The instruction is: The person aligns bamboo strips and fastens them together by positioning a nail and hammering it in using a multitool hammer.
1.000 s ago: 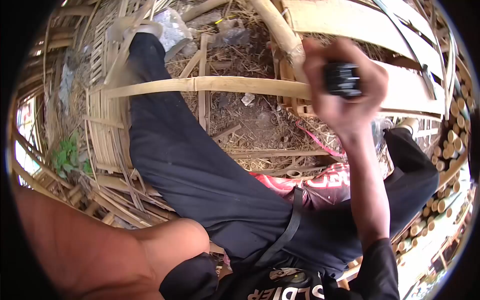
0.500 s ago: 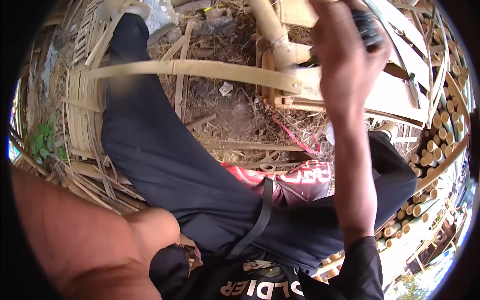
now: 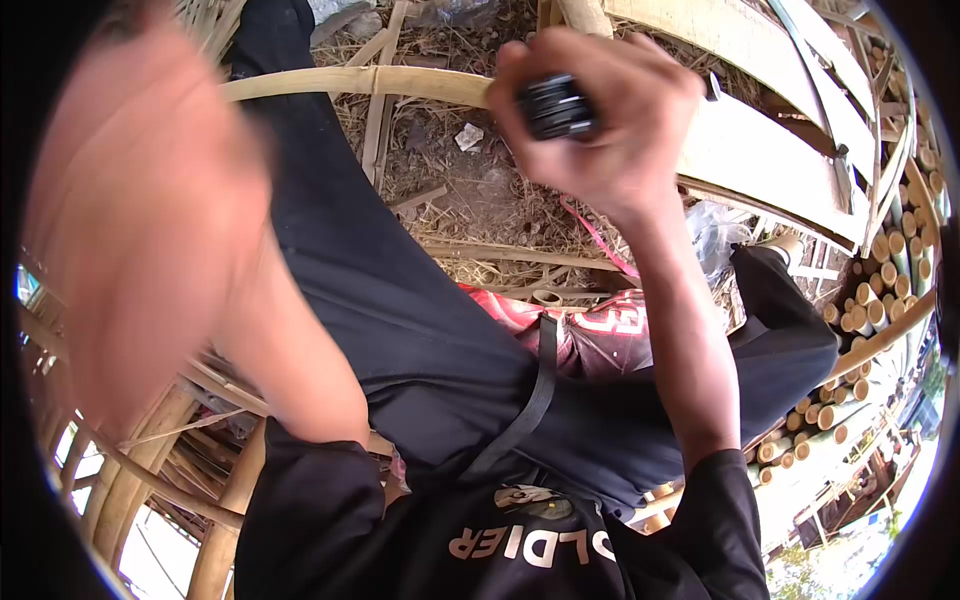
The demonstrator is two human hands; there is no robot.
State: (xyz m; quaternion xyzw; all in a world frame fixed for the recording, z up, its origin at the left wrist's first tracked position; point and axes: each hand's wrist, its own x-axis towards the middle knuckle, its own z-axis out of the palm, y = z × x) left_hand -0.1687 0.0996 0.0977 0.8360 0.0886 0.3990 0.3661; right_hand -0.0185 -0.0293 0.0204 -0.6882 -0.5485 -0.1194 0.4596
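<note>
My right hand is closed around a black ribbed handle. The handle's end faces the camera, and whatever tool it belongs to is hidden behind the fist. A curved strip of split bamboo crosses over my left leg, and its right end disappears at my right hand; whether they touch I cannot tell. Close to the camera on the left, my left hand is a large motion smear. Its fingers cannot be made out, nor whether anything is in them.
Flat pale boards lie at the upper right. Stacked cut bamboo poles line the right side. My legs in black trousers spread over ground littered with straw and slats. A red printed cloth or sack lies between them.
My right hand has moved left and down with the black handle, to the strip's right end. My left arm has swung up into view from the lower left. The view has shifted slightly.
</note>
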